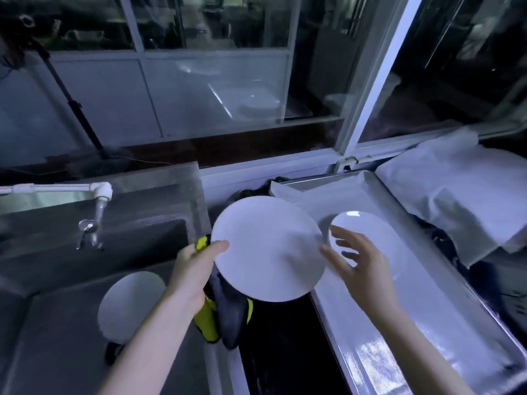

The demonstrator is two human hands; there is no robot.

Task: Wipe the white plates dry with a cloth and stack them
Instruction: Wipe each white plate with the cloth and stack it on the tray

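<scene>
Left hand [194,269] grips a white plate [268,249] by its left rim, thumb curled over the top face and the other fingers hidden under it. The plate is held up and tilted over the gap between the steel sink [42,280] and the metal tray [427,309]. A yellow and dark grey cloth [228,317] is bunched in the same hand and hangs below the plate. Right hand [359,260] hovers just beside the plate's right rim with fingers [342,232] spread and relaxed, holding nothing; motion blur, so cannot tell whether the thumb touches the rim. The tray sits on the counter at right and holds a second white plate [368,223], lying flat and partly hidden behind the right hand. The sink holds a third white plate [128,303], tilted over something dark that cannot be made out. A white pipe tap [97,215] hangs over the sink's far side. A crumpled white sheet [456,195] lies beyond the tray's right edge, under the window frame [370,81].
</scene>
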